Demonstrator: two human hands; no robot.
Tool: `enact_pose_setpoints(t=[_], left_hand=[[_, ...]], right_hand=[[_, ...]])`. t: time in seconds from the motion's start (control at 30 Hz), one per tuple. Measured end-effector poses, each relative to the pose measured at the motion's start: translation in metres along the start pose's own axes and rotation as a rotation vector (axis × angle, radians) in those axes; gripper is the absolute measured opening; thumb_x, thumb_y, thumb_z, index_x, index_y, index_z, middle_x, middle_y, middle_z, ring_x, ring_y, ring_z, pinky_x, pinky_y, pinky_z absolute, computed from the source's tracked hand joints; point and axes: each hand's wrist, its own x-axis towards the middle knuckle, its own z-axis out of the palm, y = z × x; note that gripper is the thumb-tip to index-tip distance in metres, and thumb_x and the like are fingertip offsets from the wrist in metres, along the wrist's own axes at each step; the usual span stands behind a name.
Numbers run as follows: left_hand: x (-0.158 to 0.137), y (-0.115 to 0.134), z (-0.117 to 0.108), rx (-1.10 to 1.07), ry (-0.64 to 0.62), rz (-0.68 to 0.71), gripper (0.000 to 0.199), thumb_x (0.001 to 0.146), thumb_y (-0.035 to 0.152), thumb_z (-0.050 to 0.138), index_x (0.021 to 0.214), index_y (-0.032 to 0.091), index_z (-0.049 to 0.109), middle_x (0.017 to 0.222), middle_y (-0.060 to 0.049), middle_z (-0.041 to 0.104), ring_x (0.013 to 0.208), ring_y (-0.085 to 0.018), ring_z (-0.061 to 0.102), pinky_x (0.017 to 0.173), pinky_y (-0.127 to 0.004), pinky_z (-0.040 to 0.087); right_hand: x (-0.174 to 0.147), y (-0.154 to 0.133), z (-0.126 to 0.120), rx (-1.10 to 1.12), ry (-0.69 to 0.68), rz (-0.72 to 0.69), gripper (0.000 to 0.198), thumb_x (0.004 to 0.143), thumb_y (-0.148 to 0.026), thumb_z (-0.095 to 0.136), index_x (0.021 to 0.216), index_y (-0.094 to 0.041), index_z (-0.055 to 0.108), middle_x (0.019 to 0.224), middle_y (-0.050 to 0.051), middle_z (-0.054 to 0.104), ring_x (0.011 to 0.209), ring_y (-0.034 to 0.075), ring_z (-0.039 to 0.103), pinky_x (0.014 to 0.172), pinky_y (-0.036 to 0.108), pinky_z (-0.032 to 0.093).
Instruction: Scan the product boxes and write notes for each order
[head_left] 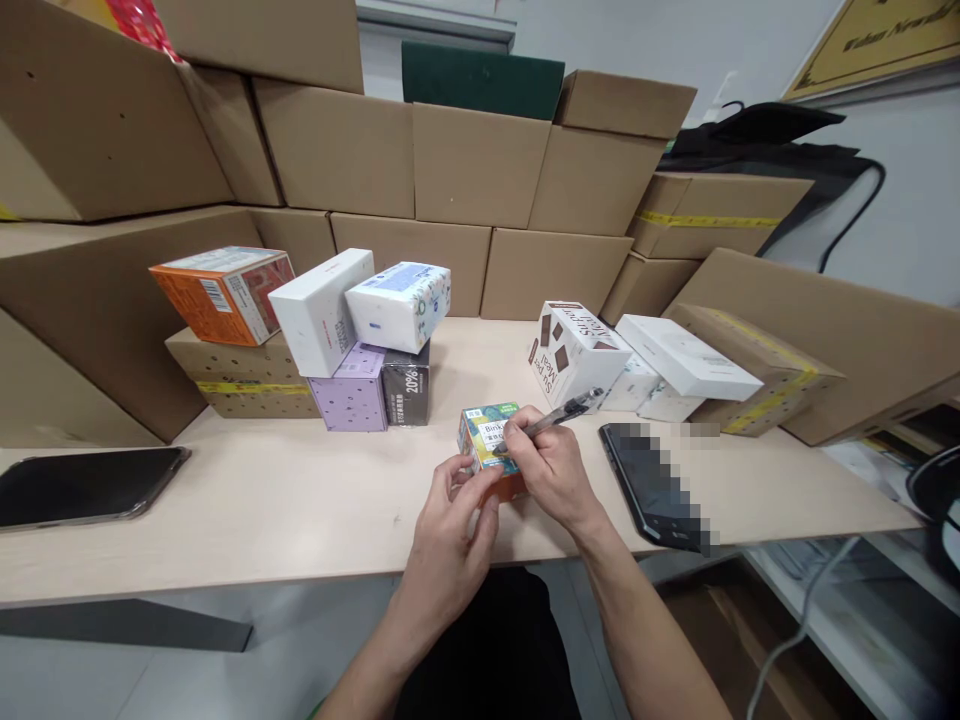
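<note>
A small colourful carton (491, 425) with a white label panel rests on the table in front of me. My left hand (454, 520) grips its near left side, with fingertips along the top edge. In my right hand (553, 465) is a pen (566, 408), slanted up to the right. Its lower end is over the carton's top face; whether the tip touches is too small to tell. My right hand also covers part of the carton's right side.
On the left are stacked an orange box (206, 300), white boxes (322, 310) and a purple box (352, 390). A white "Super Meal" box (577, 355) stands to the right. Phones lie at left (82, 487) and right (649, 490). Cardboard boxes (480, 165) wall the back.
</note>
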Motion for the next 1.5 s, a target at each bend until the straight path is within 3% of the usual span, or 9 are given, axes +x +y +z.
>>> enact_pose_setpoints(t=[0.27,0.47,0.67,0.8,0.87,0.97,1.13,1.33,1.5], left_hand=[[0.0,-0.001,0.0,-0.007,0.001,0.01,0.034,0.098,0.019,0.048,0.13,0.029,0.057,0.131,-0.011,0.045,0.11,-0.019,0.061,0.097,-0.037,0.054],[0.001,0.0,0.0,-0.002,0.002,0.004,0.035,0.098,0.019,0.048,0.13,0.029,0.057,0.131,-0.011,0.045,0.11,-0.018,0.06,0.097,-0.036,0.053],[0.001,-0.001,-0.001,-0.003,0.021,0.028,0.037,0.098,0.018,0.048,0.132,0.03,0.057,0.131,-0.011,0.046,0.113,-0.02,0.06,0.098,-0.038,0.053],[0.002,-0.004,0.001,-0.005,0.019,0.037,0.037,0.099,0.017,0.046,0.132,0.03,0.056,0.131,-0.011,0.044,0.114,-0.019,0.059,0.097,-0.037,0.054],[0.002,-0.005,0.002,0.001,0.02,0.042,0.038,0.099,0.016,0.044,0.132,0.03,0.056,0.131,-0.011,0.044,0.113,-0.018,0.06,0.097,-0.035,0.054],[0.001,-0.006,0.002,0.021,0.027,0.04,0.038,0.1,0.014,0.042,0.132,0.03,0.056,0.13,-0.01,0.045,0.113,-0.016,0.061,0.096,-0.033,0.054],[0.001,-0.007,0.002,0.051,0.038,0.051,0.039,0.1,0.013,0.043,0.132,0.031,0.057,0.129,-0.009,0.047,0.114,-0.017,0.061,0.097,-0.032,0.054],[0.002,-0.007,0.003,0.042,0.05,0.05,0.037,0.1,0.014,0.044,0.131,0.03,0.059,0.128,-0.009,0.048,0.112,-0.016,0.062,0.095,-0.032,0.055],[0.001,-0.008,0.002,0.043,0.045,0.054,0.039,0.1,0.014,0.044,0.133,0.031,0.057,0.129,-0.009,0.048,0.114,-0.017,0.061,0.096,-0.032,0.055]], right_hand=[[0.0,0.003,0.0,-0.018,0.017,0.014,0.033,0.096,-0.037,0.043,0.067,-0.022,0.049,0.066,-0.002,0.052,0.059,0.012,0.05,0.06,0.025,0.037],[-0.001,0.003,-0.001,0.12,0.014,0.05,0.029,0.091,-0.036,0.053,0.065,-0.021,0.053,0.065,-0.003,0.053,0.059,0.011,0.049,0.06,0.024,0.038],[-0.006,0.015,-0.003,0.233,0.278,0.129,0.029,0.096,-0.045,0.045,0.079,-0.023,0.05,0.061,-0.005,0.049,0.055,0.011,0.047,0.052,0.023,0.037],[-0.013,0.03,-0.025,0.325,0.44,0.255,0.035,0.091,-0.055,0.053,0.086,-0.021,0.055,0.064,-0.003,0.057,0.055,0.012,0.051,0.052,0.024,0.04],[-0.018,0.039,-0.041,0.173,0.372,0.35,0.041,0.09,-0.06,0.051,0.088,-0.02,0.059,0.067,0.0,0.06,0.056,0.013,0.052,0.053,0.025,0.04],[-0.026,0.05,-0.058,-0.119,0.12,0.419,0.04,0.09,-0.057,0.051,0.084,-0.019,0.061,0.062,-0.001,0.058,0.056,0.014,0.051,0.054,0.026,0.038],[-0.031,0.061,-0.056,-0.35,-0.132,0.43,0.023,0.082,-0.042,0.063,0.088,-0.019,0.065,0.063,-0.002,0.06,0.058,0.015,0.052,0.056,0.026,0.034],[-0.026,0.061,-0.04,-0.568,-0.117,0.464,0.02,0.084,-0.036,0.062,0.093,-0.018,0.062,0.069,0.005,0.064,0.064,0.019,0.055,0.059,0.028,0.028],[-0.038,0.049,-0.043,-0.691,-0.056,0.511,0.035,0.092,-0.05,0.051,0.098,-0.018,0.063,0.075,0.01,0.066,0.073,0.025,0.06,0.063,0.03,0.034]])
